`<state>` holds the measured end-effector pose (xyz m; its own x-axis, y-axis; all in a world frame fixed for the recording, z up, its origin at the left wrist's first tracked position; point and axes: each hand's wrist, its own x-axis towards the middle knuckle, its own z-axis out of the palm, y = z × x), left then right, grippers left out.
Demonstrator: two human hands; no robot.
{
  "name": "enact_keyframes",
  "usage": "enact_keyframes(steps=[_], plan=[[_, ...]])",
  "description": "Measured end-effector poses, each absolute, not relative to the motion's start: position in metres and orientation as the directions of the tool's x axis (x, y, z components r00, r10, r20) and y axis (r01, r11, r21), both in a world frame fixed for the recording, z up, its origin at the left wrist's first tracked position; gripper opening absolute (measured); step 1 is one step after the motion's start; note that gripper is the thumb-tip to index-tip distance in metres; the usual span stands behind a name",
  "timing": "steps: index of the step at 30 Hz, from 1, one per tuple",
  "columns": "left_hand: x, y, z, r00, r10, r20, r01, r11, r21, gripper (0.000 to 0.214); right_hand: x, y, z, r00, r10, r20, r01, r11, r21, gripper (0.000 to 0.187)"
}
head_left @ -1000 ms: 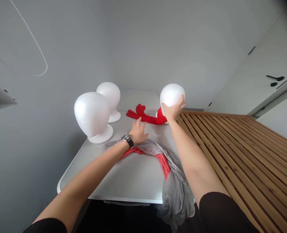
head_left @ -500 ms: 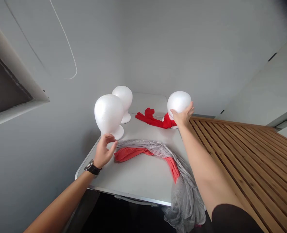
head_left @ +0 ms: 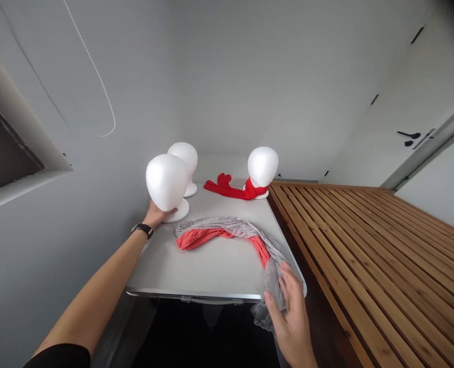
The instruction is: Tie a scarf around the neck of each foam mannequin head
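Note:
My left hand (head_left: 156, 213) is around the neck of the nearest white foam mannequin head (head_left: 166, 180), with some fingers hidden behind it. The head stands upright on its round base. My right hand (head_left: 291, 312) is at the near right table edge, thumb and fingers apart, over the hanging end of a grey scarf (head_left: 246, 228) with coral-red parts (head_left: 202, 237). That scarf lies in an arc across the table. Farther back, a second foam head (head_left: 184, 157) stands partly hidden behind the first. At right, a third foam head (head_left: 263, 166) wears a bright red scarf (head_left: 227, 191) around its neck, one end trailing left.
The light grey folding table (head_left: 219, 271) has a metal edge and a handle (head_left: 207, 301) in front. A slatted wooden surface (head_left: 357, 245) borders it on the right. Grey walls meet behind, and a white beaded cord (head_left: 96, 69) hangs at left.
My right hand has let go of the right-hand foam head and come down to the grey scarf's hanging end. My left hand has moved onto the near foam head's neck. The view has shifted.

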<state>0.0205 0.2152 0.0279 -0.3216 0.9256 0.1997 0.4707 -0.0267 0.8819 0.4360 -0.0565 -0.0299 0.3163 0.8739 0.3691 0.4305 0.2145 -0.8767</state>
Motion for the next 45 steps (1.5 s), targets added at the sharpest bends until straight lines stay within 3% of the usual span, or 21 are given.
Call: enact_keyframes(steps=[5, 10, 15, 18, 20, 24, 27, 30, 33, 36, 39, 41, 44, 45], plan=[[0.029, 0.212, 0.02, -0.339, 0.927, 0.161, 0.496, 0.031, 0.868, 0.09, 0.455, -0.119, -0.071, 0.555, 0.773, 0.307, 0.415, 0.063, -0.908, 0.052], [0.03, 0.168, 0.033, -0.385, 0.901, 0.203, 0.437, -0.016, 0.899, 0.082, 0.469, -0.137, -0.065, 0.539, 0.773, 0.335, 0.489, 0.037, -0.871, 0.052], [0.052, 0.059, 0.033, -0.394, 0.883, 0.254, 0.378, -0.097, 0.921, 0.073, 0.454, -0.131, -0.056, 0.503, 0.765, 0.402, 0.53, 0.094, -0.843, 0.045], [0.095, 0.011, 0.022, -0.311, 0.929, 0.2, 0.418, -0.056, 0.907, 0.073, 0.436, -0.117, -0.046, 0.41, 0.795, 0.446, 0.547, 0.177, -0.819, 0.042], [0.131, -0.001, 0.016, -0.175, 0.959, 0.222, 0.436, -0.127, 0.891, 0.073, 0.423, -0.103, -0.035, 0.298, 0.819, 0.49, 0.563, 0.264, -0.783, 0.048], [0.192, 0.005, 0.008, 0.051, 0.905, 0.422, 0.585, -0.37, 0.722, 0.064, 0.4, -0.063, -0.012, 0.039, 0.877, 0.479, 0.591, 0.367, -0.719, 0.066], [0.215, 0.007, 0.001, 0.08, 0.917, 0.391, 0.687, -0.335, 0.645, 0.058, 0.389, -0.035, -0.011, -0.071, 0.9, 0.43, 0.542, 0.397, -0.741, 0.058], [0.213, -0.001, -0.007, 0.103, 0.929, 0.355, 0.709, -0.319, 0.629, 0.078, 0.383, -0.021, -0.025, -0.079, 0.89, 0.448, 0.538, 0.417, -0.733, 0.053], [0.185, -0.01, -0.008, 0.233, 0.903, 0.36, 0.64, -0.421, 0.642, 0.097, 0.383, -0.02, -0.039, -0.082, 0.877, 0.473, 0.667, 0.401, -0.628, 0.061], [0.141, 0.006, -0.001, 0.249, 0.881, 0.402, 0.588, -0.468, 0.66, 0.076, 0.384, -0.024, -0.043, -0.085, 0.889, 0.45, 0.78, 0.34, -0.525, 0.067], [0.097, 0.057, 0.01, 0.155, 0.884, 0.441, 0.664, -0.424, 0.616, 0.048, 0.385, -0.026, -0.045, -0.08, 0.889, 0.451, 0.809, 0.322, -0.492, 0.071], [0.074, 0.099, 0.015, 0.165, 0.912, 0.376, 0.76, -0.36, 0.54, 0.046, 0.385, -0.026, -0.047, -0.066, 0.884, 0.462, 0.793, 0.327, -0.514, 0.074], [0.05, 0.148, 0.017, 0.304, 0.936, 0.175, 0.862, -0.349, 0.369, 0.045, 0.388, -0.027, -0.052, -0.015, 0.895, 0.445, 0.751, 0.304, -0.586, 0.075], [0.045, 0.157, 0.017, 0.347, 0.93, 0.119, 0.857, -0.367, 0.361, 0.044, 0.388, -0.028, -0.053, -0.002, 0.903, 0.43, 0.739, 0.291, -0.608, 0.075]])
